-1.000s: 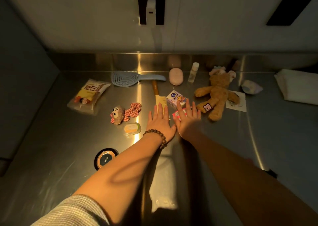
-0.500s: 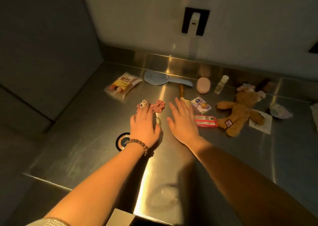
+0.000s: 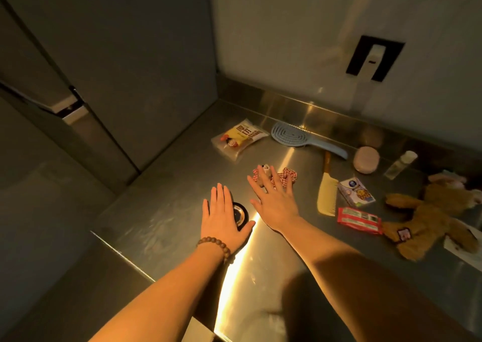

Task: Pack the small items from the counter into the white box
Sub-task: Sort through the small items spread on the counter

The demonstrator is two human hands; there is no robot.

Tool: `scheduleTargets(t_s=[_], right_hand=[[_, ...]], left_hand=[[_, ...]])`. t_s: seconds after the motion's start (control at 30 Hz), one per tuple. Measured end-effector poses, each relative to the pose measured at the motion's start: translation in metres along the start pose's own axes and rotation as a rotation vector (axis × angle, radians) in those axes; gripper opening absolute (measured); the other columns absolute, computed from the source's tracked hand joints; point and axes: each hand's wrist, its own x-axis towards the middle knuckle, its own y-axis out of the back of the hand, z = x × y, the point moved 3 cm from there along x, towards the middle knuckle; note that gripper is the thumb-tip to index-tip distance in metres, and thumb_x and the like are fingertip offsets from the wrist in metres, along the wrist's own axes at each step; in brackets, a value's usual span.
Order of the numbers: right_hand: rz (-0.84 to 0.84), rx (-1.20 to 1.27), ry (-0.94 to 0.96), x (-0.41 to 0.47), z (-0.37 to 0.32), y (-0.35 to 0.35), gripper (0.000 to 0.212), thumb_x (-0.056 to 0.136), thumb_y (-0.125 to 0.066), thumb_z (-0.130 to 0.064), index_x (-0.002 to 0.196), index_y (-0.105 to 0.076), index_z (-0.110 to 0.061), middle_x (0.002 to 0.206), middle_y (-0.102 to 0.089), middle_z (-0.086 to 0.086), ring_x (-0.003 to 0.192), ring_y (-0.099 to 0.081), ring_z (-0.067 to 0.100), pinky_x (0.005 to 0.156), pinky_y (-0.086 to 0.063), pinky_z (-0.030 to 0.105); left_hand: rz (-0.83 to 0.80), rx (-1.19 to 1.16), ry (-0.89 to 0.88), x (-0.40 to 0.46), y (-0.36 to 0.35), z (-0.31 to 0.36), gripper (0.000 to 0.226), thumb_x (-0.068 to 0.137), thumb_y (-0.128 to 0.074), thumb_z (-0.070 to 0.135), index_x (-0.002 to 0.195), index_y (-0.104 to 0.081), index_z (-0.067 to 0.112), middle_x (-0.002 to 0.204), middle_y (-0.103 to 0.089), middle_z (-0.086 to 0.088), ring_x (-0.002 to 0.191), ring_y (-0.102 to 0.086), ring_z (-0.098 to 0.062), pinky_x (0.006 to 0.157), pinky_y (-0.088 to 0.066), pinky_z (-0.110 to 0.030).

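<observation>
Bare forearms — a brown wooden bead bracelet [image 3: 214, 245] around the left wrist.

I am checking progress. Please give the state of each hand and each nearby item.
left hand: open, flat over the round black tin
right hand: open, fingers over the checked scrunchie
yellow comb: lying flat, untouched
red packet: lying flat, untouched

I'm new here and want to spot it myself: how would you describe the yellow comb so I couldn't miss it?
Start at the steel counter and find the blue hairbrush by the back wall. Just in front of its handle lies the comb, pale yellow with a thin wooden-looking handle pointing toward the wall. It is the only toothed yellow item, left of the small tissue pack.
</observation>
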Motion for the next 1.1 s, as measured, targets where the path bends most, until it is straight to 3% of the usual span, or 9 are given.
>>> scheduleTargets(t_s=[0.23,0.37,0.5,0.67,0.83,0.97,1.1], right_hand=[[-0.009,0.005,-0.162,0.013,0.071,-0.007,0.059,0.098,-0.014,-0.049,0.149,0.009,-0.029,0.156,0.022,0.002,0.14,0.026,0.03,0.111,0.007,0.058],[-0.005,0.006,-0.238,0.005,0.114,-0.009,0.06,0.095,-0.006,-0.051,0.15,0.005,-0.029,0.158,0.017,0.002,0.143,0.019,0.03,0.115,0.005,0.057],[-0.006,0.063,-0.304,-0.003,0.136,-0.016,0.058,0.097,-0.005,-0.05,0.15,0.007,-0.031,0.156,0.024,-0.002,0.14,0.027,0.025,0.115,0.012,0.052],[0.216,0.093,-0.326,-0.008,0.14,0.002,0.052,0.1,-0.022,-0.044,0.149,-0.026,-0.026,0.159,-0.008,0.004,0.146,0.001,0.029,0.115,-0.002,0.058],[0.176,0.166,-0.308,0.039,0.131,0.029,0.066,0.089,-0.005,-0.066,0.149,-0.005,-0.037,0.16,0.009,0.0,0.145,0.014,0.025,0.113,0.009,0.054],[0.06,0.113,-0.212,0.084,0.122,0.031,0.073,0.085,0.001,-0.073,0.148,0.007,-0.038,0.157,0.02,0.0,0.141,0.025,0.028,0.111,0.009,0.062],[0.003,0.088,-0.188,0.106,0.115,0.022,0.074,0.086,-0.006,-0.074,0.148,0.007,-0.036,0.157,0.022,0.0,0.139,0.029,0.027,0.108,0.016,0.063]], left_hand=[[-0.031,-0.001,-0.129,0.062,0.002,0.043,0.108,0.071,-0.021,0.083,0.147,0.009,0.013,0.156,0.01,-0.006,0.142,0.01,-0.022,0.113,0.008,-0.04],[-0.041,0.001,-0.233,0.092,-0.001,0.089,0.106,0.073,-0.022,0.08,0.147,0.009,0.01,0.156,0.01,-0.008,0.142,0.011,-0.021,0.111,0.011,-0.039],[-0.066,-0.055,-0.325,0.108,-0.006,0.137,0.1,0.077,-0.018,0.076,0.147,0.007,0.01,0.156,0.01,-0.008,0.142,0.013,-0.02,0.112,0.011,-0.039],[-0.093,-0.075,-0.398,0.119,-0.003,0.148,0.103,0.073,-0.021,0.079,0.148,0.008,0.013,0.156,0.015,-0.007,0.14,0.021,-0.017,0.114,0.01,-0.046],[0.111,-0.097,-0.21,0.144,0.023,0.099,0.109,0.072,-0.018,0.086,0.148,0.009,0.013,0.155,0.015,-0.008,0.141,0.018,-0.023,0.114,0.005,-0.05],[0.034,-0.095,-0.054,0.167,0.028,0.052,0.122,0.059,-0.015,0.096,0.146,0.016,0.017,0.152,0.025,-0.01,0.139,0.024,-0.028,0.113,0.007,-0.054],[-0.083,-0.056,-0.069,0.175,0.02,0.04,0.131,0.049,-0.014,0.102,0.144,0.022,0.019,0.15,0.028,-0.013,0.137,0.027,-0.031,0.111,0.009,-0.056]])
